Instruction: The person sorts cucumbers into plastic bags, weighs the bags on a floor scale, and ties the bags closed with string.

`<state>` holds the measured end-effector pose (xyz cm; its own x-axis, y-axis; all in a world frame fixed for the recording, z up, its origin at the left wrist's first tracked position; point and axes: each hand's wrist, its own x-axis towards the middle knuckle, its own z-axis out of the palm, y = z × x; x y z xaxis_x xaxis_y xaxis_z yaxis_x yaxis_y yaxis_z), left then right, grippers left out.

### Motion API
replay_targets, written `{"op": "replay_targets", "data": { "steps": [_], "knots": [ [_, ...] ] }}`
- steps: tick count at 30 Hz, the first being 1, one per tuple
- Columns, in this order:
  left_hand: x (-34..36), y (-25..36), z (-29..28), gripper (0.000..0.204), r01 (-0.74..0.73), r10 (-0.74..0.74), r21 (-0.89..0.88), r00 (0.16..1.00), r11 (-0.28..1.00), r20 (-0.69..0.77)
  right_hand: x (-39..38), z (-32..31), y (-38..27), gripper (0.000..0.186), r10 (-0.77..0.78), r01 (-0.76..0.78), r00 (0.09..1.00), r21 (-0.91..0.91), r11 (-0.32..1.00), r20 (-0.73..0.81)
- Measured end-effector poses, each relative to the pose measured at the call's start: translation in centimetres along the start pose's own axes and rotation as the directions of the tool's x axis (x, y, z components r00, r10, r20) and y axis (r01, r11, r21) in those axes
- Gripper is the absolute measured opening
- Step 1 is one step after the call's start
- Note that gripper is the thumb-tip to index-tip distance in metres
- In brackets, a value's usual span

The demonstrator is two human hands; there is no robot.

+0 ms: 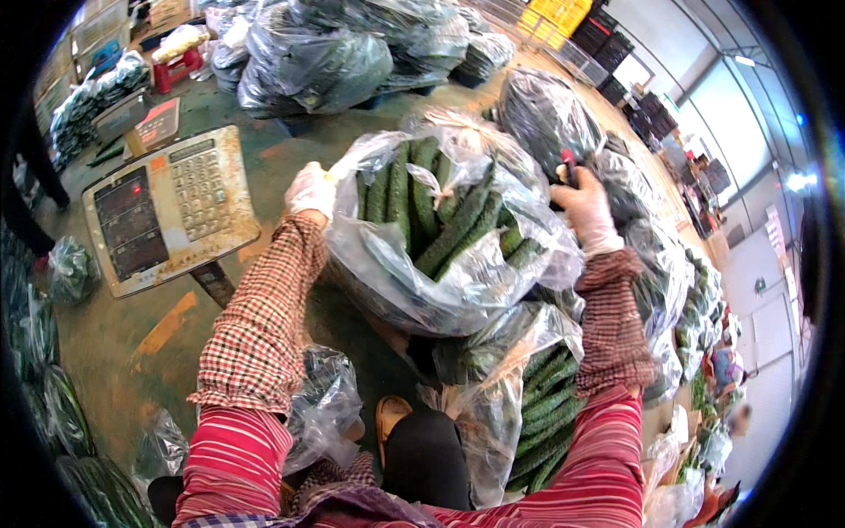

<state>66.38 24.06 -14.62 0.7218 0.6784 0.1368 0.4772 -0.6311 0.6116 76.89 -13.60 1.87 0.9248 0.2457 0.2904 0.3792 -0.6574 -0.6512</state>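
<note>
A large clear plastic bag (414,304) of long green cucumbers (400,198) stands open in front of me. My left hand (312,191), in a thin whitish glove, is closed on the gathered rim at the bag's left side. At its right side, my gloved right hand (585,209) is wrapped around a small dark-handled tool with a red part (569,167); its kind is too small to make out. Whether that hand also touches the bag, I cannot tell. Below, nearer my legs, another clear bag (488,414) holds more cucumbers (546,414).
A rusty weighing-scale display with a keypad (198,189) stands to the left on a post. Filled plastic bags (317,62) are piled at the back, with more bags (651,273) lining the right. A crumpled clear bag (326,409) lies by my left forearm. Yellow crates (554,19) stand farther off.
</note>
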Motion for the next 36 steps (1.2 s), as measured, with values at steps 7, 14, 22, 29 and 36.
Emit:
{"op": "replay_targets", "data": {
  "steps": [7, 14, 22, 29, 36],
  "knots": [
    [-7.2, 7.9, -2.9, 0.038, -0.723, 0.723, -0.143, 0.688, 0.676, -0.064, -0.9, 6.5, 4.5, 0.054, -0.053, 0.053, 0.998, -0.541, 0.839, 0.016],
    [-17.3, 7.7, 1.1, 0.035, -0.755, 0.771, -0.358, 0.294, 0.549, 0.564, 4.1, 1.7, 15.2, 0.024, 0.252, -0.379, 0.925, -0.64, 0.669, -0.285],
    [-24.8, 3.4, 4.3, 0.024, -0.908, 0.885, -0.21, 0.265, 0.363, 0.384, 5.8, 3.8, 19.5, 0.043, 0.322, -0.369, 0.928, -0.601, 0.709, -0.19],
    [-26.7, 1.7, 11.1, 0.024, -0.887, 0.832, -0.136, 0.346, 0.441, 0.434, 6.6, 3.0, 27.9, 0.037, 0.315, -0.333, 0.94, -0.548, 0.767, -0.13],
    [-25.3, 0.8, 10.5, 0.044, -0.801, 0.742, -0.183, 0.406, 0.57, 0.534, 2.2, 1.6, 26.1, 0.03, 0.329, -0.375, 0.926, -0.542, 0.753, -0.184]
  ]
}}
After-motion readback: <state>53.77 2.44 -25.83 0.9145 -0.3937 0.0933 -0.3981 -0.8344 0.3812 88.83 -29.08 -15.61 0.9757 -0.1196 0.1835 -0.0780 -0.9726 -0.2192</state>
